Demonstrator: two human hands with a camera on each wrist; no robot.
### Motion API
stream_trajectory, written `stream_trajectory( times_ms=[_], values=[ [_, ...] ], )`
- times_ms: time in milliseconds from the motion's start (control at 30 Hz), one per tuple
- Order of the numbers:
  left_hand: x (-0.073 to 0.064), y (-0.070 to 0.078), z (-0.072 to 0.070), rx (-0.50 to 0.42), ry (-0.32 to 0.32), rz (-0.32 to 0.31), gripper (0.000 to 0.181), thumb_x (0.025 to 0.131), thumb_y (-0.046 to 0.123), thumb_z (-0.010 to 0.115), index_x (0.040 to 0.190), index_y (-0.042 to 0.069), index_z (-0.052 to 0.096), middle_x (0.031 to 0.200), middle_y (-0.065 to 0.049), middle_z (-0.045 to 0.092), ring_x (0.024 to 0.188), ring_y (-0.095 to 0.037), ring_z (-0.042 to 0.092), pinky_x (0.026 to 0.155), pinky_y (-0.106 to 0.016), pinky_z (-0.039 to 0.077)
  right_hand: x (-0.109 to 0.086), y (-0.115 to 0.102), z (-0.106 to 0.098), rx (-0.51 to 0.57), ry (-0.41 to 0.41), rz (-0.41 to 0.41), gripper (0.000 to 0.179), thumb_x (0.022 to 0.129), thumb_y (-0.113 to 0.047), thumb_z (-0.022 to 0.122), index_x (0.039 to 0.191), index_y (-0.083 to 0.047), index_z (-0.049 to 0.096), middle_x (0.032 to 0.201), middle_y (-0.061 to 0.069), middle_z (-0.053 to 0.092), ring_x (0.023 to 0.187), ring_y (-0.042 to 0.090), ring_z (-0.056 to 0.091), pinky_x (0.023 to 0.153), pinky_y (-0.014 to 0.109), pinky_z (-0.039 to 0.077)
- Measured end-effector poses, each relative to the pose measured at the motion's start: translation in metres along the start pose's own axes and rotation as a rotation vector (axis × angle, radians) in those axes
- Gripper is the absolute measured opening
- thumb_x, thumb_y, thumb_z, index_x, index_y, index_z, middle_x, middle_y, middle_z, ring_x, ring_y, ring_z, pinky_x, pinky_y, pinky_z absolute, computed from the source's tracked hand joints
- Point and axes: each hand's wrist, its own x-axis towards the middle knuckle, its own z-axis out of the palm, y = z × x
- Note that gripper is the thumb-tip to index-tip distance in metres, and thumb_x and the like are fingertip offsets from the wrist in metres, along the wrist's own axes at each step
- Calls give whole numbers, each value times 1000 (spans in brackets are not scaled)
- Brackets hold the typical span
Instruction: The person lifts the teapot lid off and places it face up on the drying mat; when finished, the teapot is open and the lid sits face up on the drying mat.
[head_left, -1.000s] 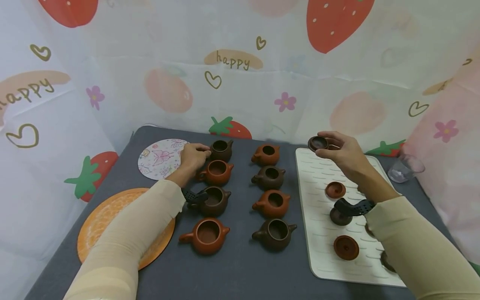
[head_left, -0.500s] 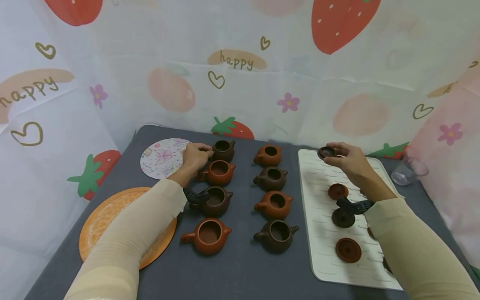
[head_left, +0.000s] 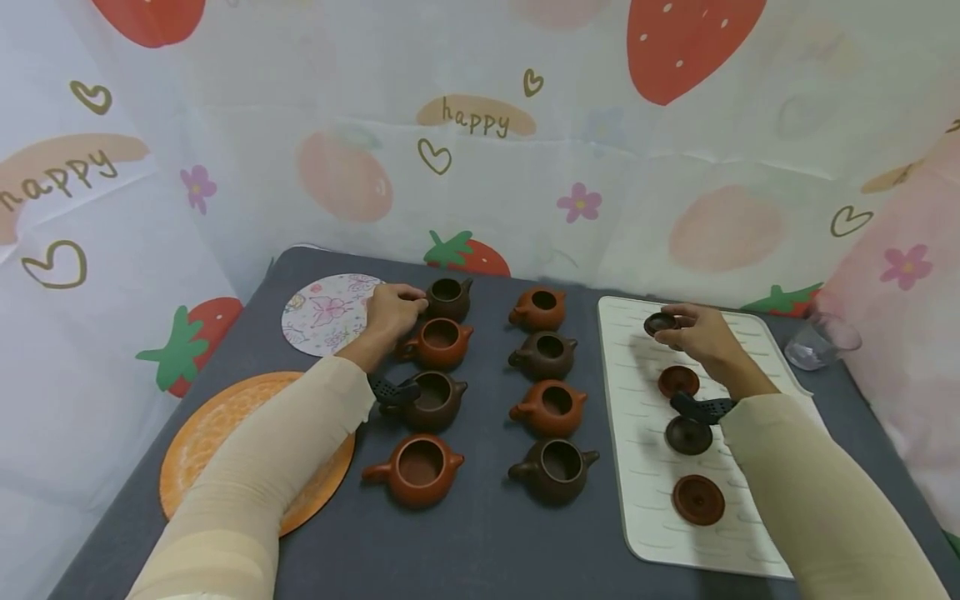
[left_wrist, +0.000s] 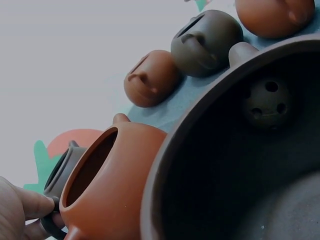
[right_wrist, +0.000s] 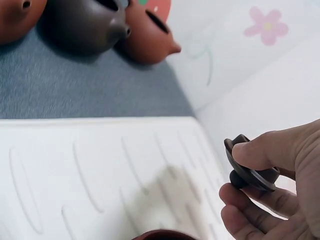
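Observation:
My left hand (head_left: 393,315) pinches the handle of a small dark brown teapot (head_left: 447,298) at the back of the left column; the left wrist view shows finger and thumb on that handle (left_wrist: 54,223). That teapot has no lid on it. In my right hand (head_left: 703,335) a dark teapot lid (right_wrist: 250,167) is held by its rim, knob downward, above the far part of the white ribbed mat (head_left: 626,467). Below it on the mat lie a red-brown lid (head_left: 678,382), a dark lid (head_left: 688,435) and another red-brown lid (head_left: 698,500).
Several lidless teapots stand in two columns, among them a reddish one (head_left: 421,471) and a dark one (head_left: 555,471) in front. An orange round mat (head_left: 225,433) and a patterned round mat (head_left: 326,312) lie left. A clear cup (head_left: 821,342) lies beyond the white mat.
My right hand has moved down and slightly right with the dark lid, closer to the white mat. The left hand keeps its hold on the back teapot's handle.

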Motion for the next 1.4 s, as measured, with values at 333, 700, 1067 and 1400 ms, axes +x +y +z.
stream_trajectory(
  times_ms=[333, 700, 1067, 1400],
  values=[
    [1, -1, -2, 4, 1, 24, 15, 92, 17, 67, 102, 10, 75, 103, -7, 65, 104, -28, 54, 86, -42, 47, 5, 14, 2, -107, 22, 25, 62, 93, -10, 62, 147, 5, 33, 138, 36, 39, 117, 45, 49, 97, 53, 38],
    [1, -1, 0, -4, 0, 12, 16, 92, 17, 66, 103, 10, 75, 108, -8, 63, 106, -28, 53, 87, -42, 45, 4, 19, 2, -212, -10, 62, 62, 93, -12, 60, 144, 10, 33, 133, 38, 41, 113, 45, 50, 88, 48, 45],
    [-1, -1, 0, -4, 12, 18, 15, 92, 17, 67, 101, 10, 76, 106, -8, 64, 108, -29, 52, 88, -43, 46, 6, 25, 3, -292, -12, 93, 59, 93, -14, 62, 143, 8, 38, 134, 40, 39, 119, 49, 44, 91, 53, 42],
    [-1, -1, 0, -10, 26, 7, 14, 91, 16, 68, 100, 10, 76, 102, -8, 65, 101, -26, 54, 85, -41, 46, 5, 24, 7, -309, -35, 91, 61, 93, -15, 61, 143, 9, 36, 136, 42, 34, 120, 52, 41, 92, 59, 40]
  ],
)
